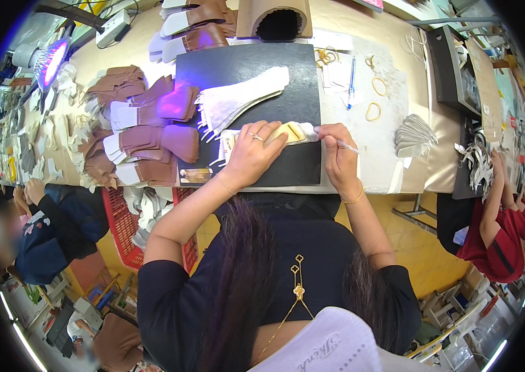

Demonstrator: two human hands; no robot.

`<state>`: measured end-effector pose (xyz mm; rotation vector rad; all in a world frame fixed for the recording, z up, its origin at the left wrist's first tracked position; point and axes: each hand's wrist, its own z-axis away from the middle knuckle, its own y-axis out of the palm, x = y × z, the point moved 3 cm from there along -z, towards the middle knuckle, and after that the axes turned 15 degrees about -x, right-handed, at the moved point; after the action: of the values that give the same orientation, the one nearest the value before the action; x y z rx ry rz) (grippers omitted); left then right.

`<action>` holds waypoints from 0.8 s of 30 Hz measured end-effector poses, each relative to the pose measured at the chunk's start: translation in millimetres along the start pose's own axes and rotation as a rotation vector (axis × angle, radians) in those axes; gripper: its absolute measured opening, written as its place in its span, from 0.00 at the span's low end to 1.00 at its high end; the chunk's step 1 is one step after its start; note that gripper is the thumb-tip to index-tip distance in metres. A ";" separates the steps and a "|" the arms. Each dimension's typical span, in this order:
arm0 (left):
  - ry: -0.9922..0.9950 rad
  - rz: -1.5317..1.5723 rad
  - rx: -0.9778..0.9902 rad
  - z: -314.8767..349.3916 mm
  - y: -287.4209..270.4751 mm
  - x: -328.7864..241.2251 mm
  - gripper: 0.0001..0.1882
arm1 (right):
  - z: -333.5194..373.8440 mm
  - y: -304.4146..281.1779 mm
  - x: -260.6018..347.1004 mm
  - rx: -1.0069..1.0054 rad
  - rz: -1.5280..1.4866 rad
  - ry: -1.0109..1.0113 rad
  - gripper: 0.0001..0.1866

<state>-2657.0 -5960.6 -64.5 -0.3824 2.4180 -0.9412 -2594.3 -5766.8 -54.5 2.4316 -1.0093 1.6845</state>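
On the black mat [256,56], my left hand [253,155] lies palm down over light-coloured cut pieces, its fingers stretched out. A yellow piece [293,132] shows beyond its fingertips, with a whitish edge at its right end. My right hand [340,158] pinches a slim pen-like tool [350,147]; its tip meets that whitish end, and its exact kind is unclear. Just above my left hand, a fanned stack of white pieces [244,93] with strip-like ends rests on the mat. What lies under my left palm is mostly hidden.
Brown leather-like pieces [179,142] lie stacked at the left. To the right are rubber bands [379,87], a blue pen [352,84] and fanned grey pieces [415,136]. A lamp [50,62] stands far left, a red basket [123,229] below the table. People sit at both sides.
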 end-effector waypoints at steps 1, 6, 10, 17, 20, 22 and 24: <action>0.010 0.035 -0.019 0.9 -0.3 0.7 0.14 | 1.3 0.2 -1.8 -0.052 -0.074 0.052 0.12; -0.006 0.155 -0.119 5.2 -3.2 4.4 0.18 | 3.3 15.4 -3.6 -0.192 -0.231 0.051 0.10; -0.156 0.315 -0.171 8.7 -4.6 14.0 0.22 | 8.3 28.9 -2.6 -0.140 -0.485 0.225 0.13; -0.310 0.395 -0.243 11.2 -7.9 24.0 0.22 | 10.9 34.5 -1.1 -0.093 -0.406 0.166 0.14; -0.314 0.388 -0.287 8.4 -13.2 22.0 0.22 | 15.2 41.9 0.9 -0.104 -0.452 0.217 0.12; -0.328 0.401 -0.337 4.4 -23.7 20.2 0.23 | 17.6 48.1 4.5 -0.065 -0.375 0.160 0.10; -0.344 0.430 -0.413 0.1 -43.2 14.7 0.24 | 18.6 53.8 8.6 0.032 -0.156 -0.006 0.08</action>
<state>-2665.9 -5998.0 -40.0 -0.1369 2.2281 -0.1696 -2604.5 -5820.3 -73.2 2.4633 -0.7755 1.6562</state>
